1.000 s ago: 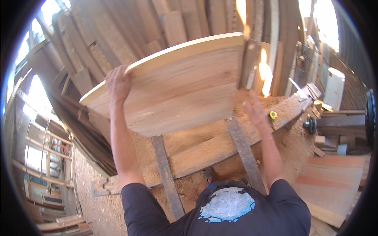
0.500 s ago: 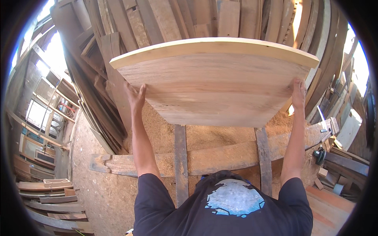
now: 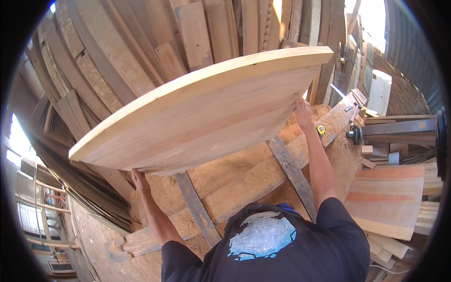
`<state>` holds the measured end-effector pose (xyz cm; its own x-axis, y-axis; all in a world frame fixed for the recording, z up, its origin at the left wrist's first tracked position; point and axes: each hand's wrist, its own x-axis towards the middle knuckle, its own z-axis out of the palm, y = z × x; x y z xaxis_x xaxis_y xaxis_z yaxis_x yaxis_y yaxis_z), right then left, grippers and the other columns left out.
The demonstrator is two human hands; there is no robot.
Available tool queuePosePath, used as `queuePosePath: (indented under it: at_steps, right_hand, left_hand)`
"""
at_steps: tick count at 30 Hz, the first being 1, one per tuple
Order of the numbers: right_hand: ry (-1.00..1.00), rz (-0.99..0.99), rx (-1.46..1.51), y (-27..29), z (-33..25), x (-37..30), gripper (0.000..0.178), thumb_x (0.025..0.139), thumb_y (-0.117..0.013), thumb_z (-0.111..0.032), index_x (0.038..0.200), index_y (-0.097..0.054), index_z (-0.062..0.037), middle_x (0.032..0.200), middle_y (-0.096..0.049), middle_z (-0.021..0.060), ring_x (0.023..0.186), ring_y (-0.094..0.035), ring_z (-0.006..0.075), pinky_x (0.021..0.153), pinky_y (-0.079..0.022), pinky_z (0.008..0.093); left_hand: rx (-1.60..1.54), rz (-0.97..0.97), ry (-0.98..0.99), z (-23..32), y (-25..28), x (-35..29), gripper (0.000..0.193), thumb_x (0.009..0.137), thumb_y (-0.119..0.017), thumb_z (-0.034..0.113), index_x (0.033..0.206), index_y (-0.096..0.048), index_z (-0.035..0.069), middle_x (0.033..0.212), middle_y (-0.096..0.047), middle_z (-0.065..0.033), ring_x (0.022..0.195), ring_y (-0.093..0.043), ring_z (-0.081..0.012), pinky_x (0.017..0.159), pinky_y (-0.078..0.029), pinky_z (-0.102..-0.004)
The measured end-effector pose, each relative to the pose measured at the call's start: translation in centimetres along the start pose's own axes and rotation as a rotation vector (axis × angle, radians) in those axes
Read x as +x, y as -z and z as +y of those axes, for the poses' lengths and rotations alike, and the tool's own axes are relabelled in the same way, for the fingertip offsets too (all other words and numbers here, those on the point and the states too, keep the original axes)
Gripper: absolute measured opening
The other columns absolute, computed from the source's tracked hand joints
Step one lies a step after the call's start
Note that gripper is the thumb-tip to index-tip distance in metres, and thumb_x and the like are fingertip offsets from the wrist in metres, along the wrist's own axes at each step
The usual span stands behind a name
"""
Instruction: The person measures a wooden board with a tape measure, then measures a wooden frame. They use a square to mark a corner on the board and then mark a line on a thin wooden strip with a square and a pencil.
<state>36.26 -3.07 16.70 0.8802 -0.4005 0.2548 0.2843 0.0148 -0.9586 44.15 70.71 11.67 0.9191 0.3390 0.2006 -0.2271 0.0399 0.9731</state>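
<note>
A broad, pale wooden panel (image 3: 202, 113) is raised in front of me, tilted so its left end hangs lower and nearer than its right. My left hand (image 3: 139, 179) is closed on its near left edge, with the fingers partly behind the wood. At the right edge my right hand (image 3: 304, 115) grips the same panel. Beneath it, two narrow dark wooden bars (image 3: 291, 170) lie across a long, sawdust-covered beam (image 3: 253, 181).
Tall boards (image 3: 195, 35) lean in a dense row behind the panel. A yellow tape measure (image 3: 321, 129) lies beside my right forearm, near a black power tool (image 3: 355, 135). Stacked planks (image 3: 385, 197) fill the right side. Sawdust (image 3: 221, 164) covers the ground.
My view has turned to the right. The panel, level before, now slants with its left end lower and nearer, and both hands have stayed on its edges.
</note>
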Motion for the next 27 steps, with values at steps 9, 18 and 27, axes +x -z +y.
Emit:
queuePosePath:
  at_steps: [9, 18, 27]
  right_hand:
    - [-0.091, 0.309, -0.269, -4.8, -8.3, -3.4, 0.059, 0.105, -0.047, -0.053, 0.11, -0.068, 0.0025, 0.094, -0.063, 0.0041, 0.092, -0.053, 0.0135, 0.085, -0.047, 0.0348]
    - [-0.421, 0.219, -0.126, -1.7, 2.7, -4.2, 0.071, 0.104, -0.044, -0.057, 0.129, -0.062, 0.0074, 0.118, -0.068, 0.014, 0.109, -0.059, 0.022, 0.099, -0.045, 0.0383]
    - [-0.374, -0.091, -0.988, 0.4, 15.6, -8.8, 0.05, 0.103, -0.049, -0.033, 0.136, -0.058, 0.0027, 0.142, -0.057, 0.0188, 0.133, -0.051, 0.0293, 0.113, -0.039, 0.0402]
  left_hand:
    - [0.125, 0.076, 0.017, 1.1, 4.5, -2.4, 0.05, 0.101, -0.055, 0.057, 0.086, -0.054, 0.01, 0.084, -0.052, 0.0055, 0.081, -0.045, -0.008, 0.071, -0.04, -0.028]
    - [0.411, 0.191, 0.348, -2.6, 2.7, -8.7, 0.065, 0.094, -0.064, 0.06, 0.108, -0.065, -0.003, 0.093, -0.062, -0.0055, 0.085, -0.055, -0.0161, 0.076, -0.048, -0.0328]
    - [0.856, -0.315, 0.756, -6.0, 6.9, -13.0, 0.066, 0.098, -0.063, 0.046, 0.141, -0.05, -0.003, 0.139, -0.056, -0.0209, 0.13, -0.052, -0.0307, 0.11, -0.04, -0.0426]
